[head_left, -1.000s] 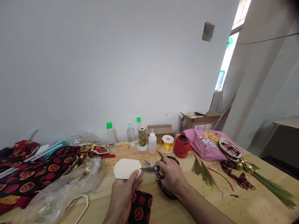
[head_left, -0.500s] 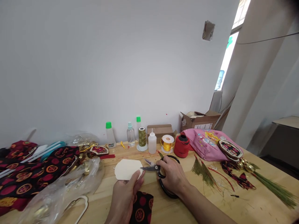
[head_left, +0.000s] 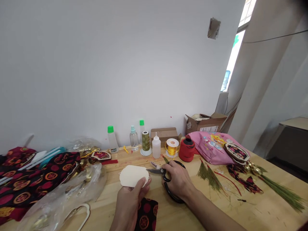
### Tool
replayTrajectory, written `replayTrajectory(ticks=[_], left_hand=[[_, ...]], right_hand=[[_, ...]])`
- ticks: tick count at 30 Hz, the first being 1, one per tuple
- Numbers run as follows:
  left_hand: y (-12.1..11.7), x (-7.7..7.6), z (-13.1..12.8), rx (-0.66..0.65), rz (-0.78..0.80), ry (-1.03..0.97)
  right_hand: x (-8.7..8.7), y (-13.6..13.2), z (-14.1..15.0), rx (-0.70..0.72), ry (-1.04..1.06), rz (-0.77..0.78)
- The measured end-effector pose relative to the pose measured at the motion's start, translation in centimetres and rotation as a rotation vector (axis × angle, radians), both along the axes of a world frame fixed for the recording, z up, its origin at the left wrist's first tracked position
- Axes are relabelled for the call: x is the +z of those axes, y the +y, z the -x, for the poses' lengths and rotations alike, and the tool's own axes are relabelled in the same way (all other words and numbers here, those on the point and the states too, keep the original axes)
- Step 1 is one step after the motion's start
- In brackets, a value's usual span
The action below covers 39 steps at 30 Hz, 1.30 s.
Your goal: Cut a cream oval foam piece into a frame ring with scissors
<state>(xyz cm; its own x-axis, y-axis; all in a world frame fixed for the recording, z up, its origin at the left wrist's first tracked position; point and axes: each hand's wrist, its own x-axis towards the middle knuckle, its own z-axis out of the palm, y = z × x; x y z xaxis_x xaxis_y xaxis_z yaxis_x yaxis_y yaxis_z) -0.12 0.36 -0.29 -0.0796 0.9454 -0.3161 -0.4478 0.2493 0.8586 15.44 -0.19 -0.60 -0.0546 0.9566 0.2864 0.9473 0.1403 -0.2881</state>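
Observation:
My left hand (head_left: 131, 200) holds a flat cream oval-shaped piece (head_left: 133, 175) by its near edge, just above the wooden table (head_left: 252, 208). A scrap of dark red patterned cloth (head_left: 147, 210) hangs under that hand. My right hand (head_left: 178, 181) grips large black-handled scissors (head_left: 168, 179), their short blades pointing left at the right edge of the cream piece. The blades look nearly closed.
Along the wall stand glue bottles (head_left: 112, 138), an olive thread cone (head_left: 145, 141), a gold cord spool (head_left: 172, 146), a red spool (head_left: 187, 149) and cardboard boxes (head_left: 204, 123). Patterned fabric (head_left: 36, 179) and a plastic bag (head_left: 64, 195) lie left; a pink pouch (head_left: 211, 146) and green tassels (head_left: 281, 192) lie right.
The cream piece has turned and lifted slightly in my left hand. The scissors have shifted a little right and back from its edge. The view has dipped slightly.

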Motion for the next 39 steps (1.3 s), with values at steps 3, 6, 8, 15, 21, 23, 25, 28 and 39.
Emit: replayTrajectory(ticks=[3,6,8,15,21,23,25,28,39], left_hand=[[0.0,-0.1,0.2,0.016,0.001,-0.017],[0.2,-0.3,0.6,0.056,-0.007,-0.026],[0.2,-0.4,0.7,0.066,-0.010,-0.029],[-0.5,-0.6,0.0,-0.018,0.019,0.039],[0.1,-0.4,0.6,0.087,-0.046,-0.011],[0.2,-0.3,0.8,0.094,-0.054,-0.017],[0.3,-0.3,0.8,0.093,-0.046,-0.021],[0.3,-0.4,0.7,0.100,-0.037,-0.027],[0.1,-0.3,0.2,0.056,-0.018,0.044]], right_hand=[[0.1,-0.2,0.1,0.030,0.011,-0.044],[0.0,-0.3,0.2,0.080,-0.002,-0.062],[-0.1,-0.3,0.2,0.097,-0.021,-0.055],[-0.3,0.6,-0.4,-0.061,-0.015,-0.030],[0.0,0.5,-0.3,0.088,0.015,-0.091],[0.1,0.5,-0.2,0.126,0.006,-0.090],[0.0,0.5,-0.1,0.135,-0.012,-0.083],[0.0,0.5,-0.1,0.131,-0.022,-0.076],[-0.2,0.9,-0.2,0.053,-0.032,-0.028]])
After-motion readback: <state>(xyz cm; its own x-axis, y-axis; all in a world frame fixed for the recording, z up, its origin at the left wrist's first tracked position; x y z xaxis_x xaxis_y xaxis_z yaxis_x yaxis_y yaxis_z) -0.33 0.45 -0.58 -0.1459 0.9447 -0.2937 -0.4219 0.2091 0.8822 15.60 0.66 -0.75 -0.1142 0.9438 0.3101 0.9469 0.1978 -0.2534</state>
